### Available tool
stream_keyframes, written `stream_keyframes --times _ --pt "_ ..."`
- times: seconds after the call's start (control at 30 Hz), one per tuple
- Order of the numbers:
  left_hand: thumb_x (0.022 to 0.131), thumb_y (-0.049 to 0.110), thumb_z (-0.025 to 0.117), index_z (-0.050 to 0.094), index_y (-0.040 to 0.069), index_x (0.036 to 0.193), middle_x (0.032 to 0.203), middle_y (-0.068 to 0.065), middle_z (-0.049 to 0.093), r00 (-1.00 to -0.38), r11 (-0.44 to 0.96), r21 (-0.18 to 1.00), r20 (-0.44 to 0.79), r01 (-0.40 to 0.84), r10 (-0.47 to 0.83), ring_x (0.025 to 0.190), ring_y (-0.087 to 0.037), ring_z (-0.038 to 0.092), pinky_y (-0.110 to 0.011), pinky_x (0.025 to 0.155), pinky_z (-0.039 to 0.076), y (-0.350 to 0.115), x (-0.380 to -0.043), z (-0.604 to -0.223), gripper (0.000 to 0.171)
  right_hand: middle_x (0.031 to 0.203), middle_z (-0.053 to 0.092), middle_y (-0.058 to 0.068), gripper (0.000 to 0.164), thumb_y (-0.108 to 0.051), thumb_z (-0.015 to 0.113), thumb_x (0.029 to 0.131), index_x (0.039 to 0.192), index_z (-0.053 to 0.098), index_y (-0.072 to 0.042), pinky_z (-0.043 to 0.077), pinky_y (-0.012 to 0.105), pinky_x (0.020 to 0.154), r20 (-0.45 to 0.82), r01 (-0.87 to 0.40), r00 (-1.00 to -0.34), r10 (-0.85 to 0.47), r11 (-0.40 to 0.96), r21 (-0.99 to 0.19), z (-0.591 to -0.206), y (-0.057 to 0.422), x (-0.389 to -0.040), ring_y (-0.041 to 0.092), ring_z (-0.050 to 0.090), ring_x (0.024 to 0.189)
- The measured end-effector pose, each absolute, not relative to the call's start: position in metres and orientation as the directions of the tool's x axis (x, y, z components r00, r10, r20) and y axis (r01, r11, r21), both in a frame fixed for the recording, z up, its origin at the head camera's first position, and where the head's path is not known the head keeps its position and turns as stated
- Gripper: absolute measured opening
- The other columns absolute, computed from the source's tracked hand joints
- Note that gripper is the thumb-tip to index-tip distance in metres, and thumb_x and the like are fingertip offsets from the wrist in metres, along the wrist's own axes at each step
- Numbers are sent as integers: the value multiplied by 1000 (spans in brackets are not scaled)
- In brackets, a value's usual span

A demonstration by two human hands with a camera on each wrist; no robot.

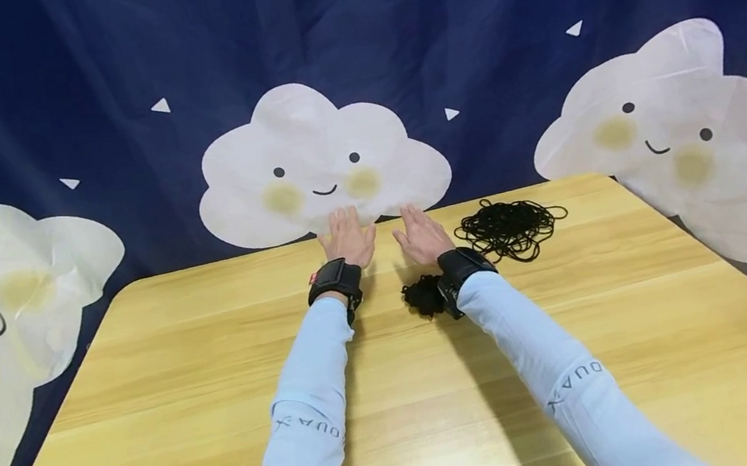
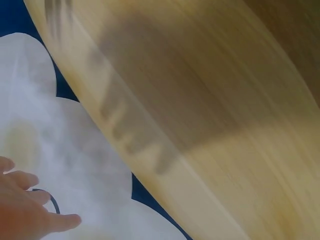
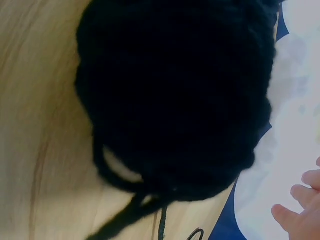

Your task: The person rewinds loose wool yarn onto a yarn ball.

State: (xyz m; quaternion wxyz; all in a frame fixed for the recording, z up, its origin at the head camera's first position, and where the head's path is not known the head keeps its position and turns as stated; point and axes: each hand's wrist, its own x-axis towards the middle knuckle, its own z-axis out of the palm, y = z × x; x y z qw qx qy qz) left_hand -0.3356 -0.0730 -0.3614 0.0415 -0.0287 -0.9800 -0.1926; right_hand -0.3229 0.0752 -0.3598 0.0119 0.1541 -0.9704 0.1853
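Note:
Both hands reach forward over the far part of the wooden table (image 1: 172, 395), backs up and fingers extended. Nothing is in the left hand (image 1: 349, 241), whose thumb points toward the other hand. The right hand (image 1: 425, 237) is likewise bare, a short way to its right. A compact bundle of black cord (image 1: 422, 297) lies just behind the right hand, beside the wristband. It fills much of the right wrist view as a dark wound ball (image 3: 175, 100) with loose strands at one end. Right of that hand spreads a loose tangle of black cord (image 1: 511, 229).
The table's far edge runs close in front of the fingertips. Behind it hangs a dark blue curtain (image 1: 115, 37) printed with a smiling white cloud (image 1: 314, 136). Black bands (image 1: 335, 278) circle both wrists over light blue sleeves.

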Motion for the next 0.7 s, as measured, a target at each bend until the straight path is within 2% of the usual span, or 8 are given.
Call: stream_keyframes --times 0.1,0.2,0.3,0.33,0.43,0.53,0.57,0.7 --pt "94 45 35 17 11 143 148 -14 11 -998 922 384 28 59 52 135 -30 4 -61 103 10 -71 -338 -360 62 144 16 23 57 -31 31 97 140 15 3 18 42 108 80 -326 -944 -320 874 -361 -360 79 -322 32 15 133" --pt "92 50 34 37 9 135 140 -14 32 -992 910 395 40 129 124 129 -30 29 -56 99 27 -74 -354 -380 60 144 13 25 59 -35 32 97 140 15 3 17 44 108 36 -348 -931 -362 859 -375 -358 86 -318 34 13 133" --pt "89 51 40 58 4 113 113 -14 57 -954 857 421 154 297 256 97 -27 56 -41 78 47 -82 -398 -429 55 143 13 28 63 -39 34 96 140 18 3 17 47 107 -17 -380 -907 -421 835 -399 -354 96 -313 37 14 132" --pt "89 49 42 61 6 108 103 -12 61 -944 835 441 144 329 296 87 -26 59 -38 71 49 -84 -412 -444 51 143 14 28 64 -41 35 95 140 18 2 17 48 107 -34 -395 -895 -446 825 -404 -353 99 -311 37 14 132" --pt "90 42 46 61 9 109 93 -10 64 -929 772 538 61 339 366 77 -24 61 -34 66 50 -83 -442 -479 40 143 17 26 70 -47 41 91 140 20 -1 21 49 105 -75 -439 -853 -516 789 -430 -350 105 -303 37 19 131" --pt "91 35 49 57 10 114 90 -9 65 -904 726 612 -40 314 425 72 -20 62 -31 65 51 -76 -427 -473 35 143 21 22 80 -53 50 84 141 21 -4 26 50 103 -114 -485 -803 -585 753 -444 -348 110 -293 35 24 129" --pt "90 34 50 56 7 113 87 -9 65 -891 707 622 -34 335 452 67 -18 62 -30 61 51 -73 -416 -466 35 142 23 21 84 -55 54 81 141 21 -6 27 50 103 -128 -498 -789 -602 746 -442 -348 111 -289 34 26 129" --pt "90 33 51 50 6 119 75 -5 59 -863 708 646 -150 284 483 55 -15 55 -26 52 47 -58 -343 -402 40 135 34 19 95 -55 67 70 140 24 -7 35 48 97 -161 -561 -743 -649 736 -380 -345 113 -276 33 33 123"
